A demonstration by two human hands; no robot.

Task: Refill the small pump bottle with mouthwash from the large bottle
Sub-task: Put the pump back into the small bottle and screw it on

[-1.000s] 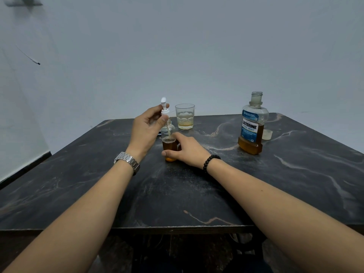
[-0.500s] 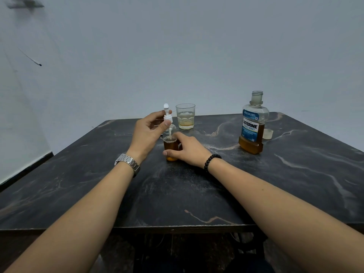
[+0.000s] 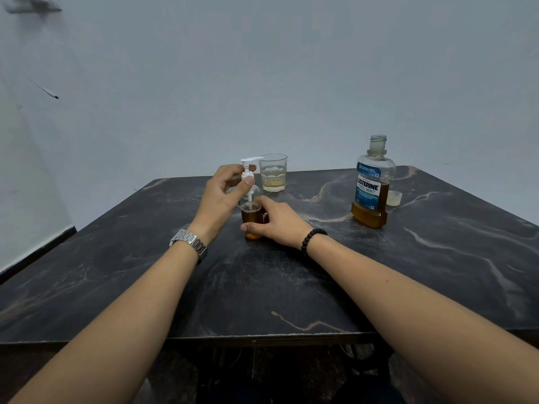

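White plastic sits pinched between thumb and fingers of the left hand [image 3: 223, 193]: it holds the pump head [image 3: 248, 170] by its collar, with the dip tube reaching down into the open neck of the small pump bottle [image 3: 253, 220]. That bottle stands on the dark marble table [image 3: 262, 287], filled high with amber mouthwash, directly at five o'clock from the left hand and touching the right hand [image 3: 277, 224], which curls round its body from the three o'clock side to steady it.

What could go wrong, as I judge it: the bottle looks nearly full, so pushing the tube and collar in fast may force liquid over the rim onto the table. If the collar goes on crooked, the thread may cross and leak. A loose right-hand hold would let the little bottle turn or tip while the pump is screwed.

Farther out, a glass tumbler [image 3: 273, 172] with a little pale liquid stands at twelve o'clock, just behind. The large bottle [image 3: 372, 185], uncapped, stands well apart at two o'clock, its cap [image 3: 394, 198] beside it.
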